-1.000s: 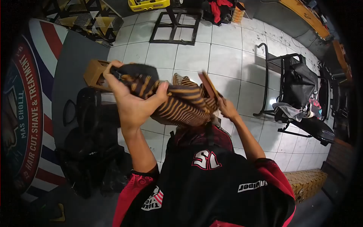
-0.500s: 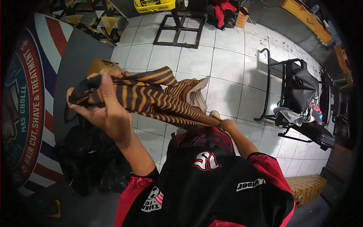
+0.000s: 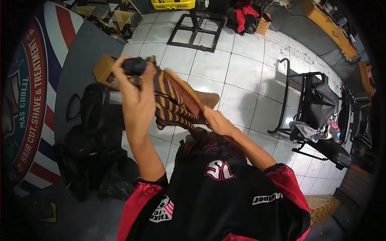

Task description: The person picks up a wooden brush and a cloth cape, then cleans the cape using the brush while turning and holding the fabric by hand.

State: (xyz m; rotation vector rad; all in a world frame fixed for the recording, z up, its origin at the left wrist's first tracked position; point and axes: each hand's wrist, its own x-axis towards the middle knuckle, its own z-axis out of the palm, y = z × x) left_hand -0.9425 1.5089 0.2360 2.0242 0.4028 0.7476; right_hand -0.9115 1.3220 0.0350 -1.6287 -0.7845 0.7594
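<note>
A dark brown cloth with orange stripes (image 3: 169, 98) is stretched between my two hands in front of my chest, folded and hanging in creases. My left hand (image 3: 138, 92) is raised, with fingers and thumb closed around the bunched black end (image 3: 134, 65) of the cloth. Lower and to the right, my right hand (image 3: 219, 120) grips the opposite end near its edge. An orange-brown border runs along the upper side between the hands. Behind the cloth a plain tan patch shows; I cannot tell whether it belongs to it.
A wooden box (image 3: 105, 71) and dark bags (image 3: 92, 148) are at the left, beside a barber sign (image 3: 30, 108). A black metal frame stand (image 3: 197, 32) is on the tiled floor (image 3: 245, 72) ahead. At the right stands a black chair frame (image 3: 309, 108) with cloths on it.
My left hand has risen and moved right, while my right hand has come up and left. The cloth has gone from spread nearly level to shorter, bunched and slanting down to the right.
</note>
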